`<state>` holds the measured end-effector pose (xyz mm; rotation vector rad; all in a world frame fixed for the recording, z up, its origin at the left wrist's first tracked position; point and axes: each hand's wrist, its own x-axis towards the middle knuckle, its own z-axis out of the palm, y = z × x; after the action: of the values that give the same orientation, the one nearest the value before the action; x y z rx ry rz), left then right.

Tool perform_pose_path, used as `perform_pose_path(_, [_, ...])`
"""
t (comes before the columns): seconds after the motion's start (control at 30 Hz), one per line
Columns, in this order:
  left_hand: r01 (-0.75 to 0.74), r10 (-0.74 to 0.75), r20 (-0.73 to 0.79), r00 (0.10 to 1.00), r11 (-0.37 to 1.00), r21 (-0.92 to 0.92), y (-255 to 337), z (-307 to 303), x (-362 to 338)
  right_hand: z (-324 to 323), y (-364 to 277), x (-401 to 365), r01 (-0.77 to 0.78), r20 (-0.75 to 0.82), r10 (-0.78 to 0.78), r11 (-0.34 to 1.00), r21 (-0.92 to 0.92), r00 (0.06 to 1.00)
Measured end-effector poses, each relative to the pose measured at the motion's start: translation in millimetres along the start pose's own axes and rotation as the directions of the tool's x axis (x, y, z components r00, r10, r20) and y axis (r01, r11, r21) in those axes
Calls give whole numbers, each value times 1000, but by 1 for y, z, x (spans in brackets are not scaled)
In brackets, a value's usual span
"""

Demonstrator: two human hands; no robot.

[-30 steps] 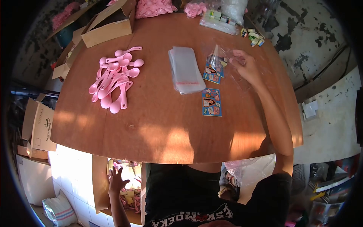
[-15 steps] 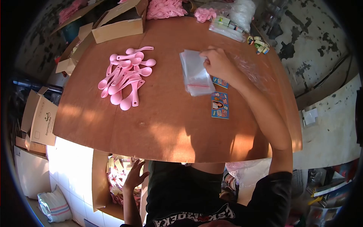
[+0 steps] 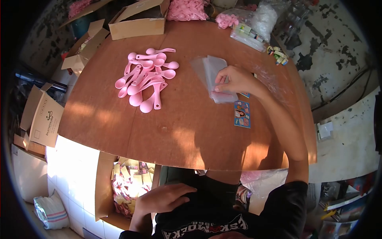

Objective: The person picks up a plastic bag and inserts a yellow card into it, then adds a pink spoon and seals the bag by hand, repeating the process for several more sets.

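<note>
On the wooden table lies a stack of clear plastic bags, one of them slanting out to the left. My right hand is over the stack's lower right part, thumb and fingers pinched at a plastic bag; the fingertips partly cover the spot. Just below are small blue printed cards, one partly hidden by the bags and hand. Away from the table, my left hand hovers in front of my body with fingers stretched out and nothing in it. A pile of pink measuring spoons occupies the table's left part.
Cardboard boxes stand at the back left, beside a bag of pink spoons. Plastic packs and small folded labels lie at the back right. Below the table's front edge sits an open box of packaged pieces.
My right hand has moved down the stack toward its lower edge, and the bags have fanned apart. My left hand has come rightward, in front of my body. The view has shifted slightly.
</note>
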<state>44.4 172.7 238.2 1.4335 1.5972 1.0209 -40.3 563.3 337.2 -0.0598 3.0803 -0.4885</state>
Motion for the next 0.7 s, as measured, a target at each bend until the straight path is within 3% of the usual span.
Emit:
perform_pose_path(0.03, [-114, 114, 25, 993, 993, -17, 20, -10, 6, 8, 4, -3, -1, 0, 1, 1000, -1, 1000])
perform_pose_path(0.07, [-114, 114, 26, 993, 993, -17, 30, -19, 11, 18, 10, -6, 6, -59, -7, 1000, -3, 998])
perform_pose_path(0.13, [-447, 453, 19, 891, 871, 204, 46, -37, 23, 26, 13, -11, 14, -122, -14, 1000, -5, 992])
perform_pose_path(0.23, [-396, 396, 54, 917, 882, 257, 58, -74, 53, 26, 14, -18, -8, -193, 29, 994, 109, 981])
perform_pose_path(0.27, [-384, 395, 18, 919, 883, 271, 57, -86, 69, 27, 17, -19, -24, -209, 60, 985, 170, 976])
perform_pose_path(0.3, [-269, 309, -68, 949, 902, 338, 63, -94, 82, 29, 20, -20, -39, -223, 92, 972, 232, 971])
perform_pose_path(0.37, [-230, 334, -208, 919, 885, 404, 48, -107, 119, 42, 35, -18, -44, -249, 125, 950, 309, 961])
perform_pose_path(0.43, [-112, 310, -255, 916, 808, 578, 35, -118, 149, 49, 46, -17, -45, -269, 159, 922, 386, 950])
perform_pose_path(0.47, [-109, 305, -254, 918, 808, 579, 23, -120, 165, 51, 49, -16, -76, -241, 215, 874, 479, 946])
perform_pose_path(0.5, [-86, 359, -276, 892, 733, 674, 8, -120, 181, 51, 51, -16, -106, -209, 267, 818, 566, 941])
perform_pose_path(0.53, [-57, 416, -290, 862, 648, 760, 3, -120, 190, 46, 45, -18, -104, -210, 266, 817, 567, 941])
perform_pose_path(0.57, [-57, 416, -288, 863, 645, 762, -2, -120, 194, 40, 40, -22, -91, -346, 276, 880, 466, 897])
perform_pose_path(0.6, [-33, 341, -268, 901, 669, 743, -4, -119, 196, 32, 32, -29, -94, -475, 268, 929, 357, 838])
perform_pose_path(0.63, [-6, 264, -244, 933, 692, 722, -2, -118, 198, 25, 23, -37, -96, -475, 270, 928, 359, 838])
perform_pose_path(0.7, [50, 207, -292, 934, 732, 679, 9, -118, 195, 12, 4, -57, -20, -534, 73, 994, 106, 842])
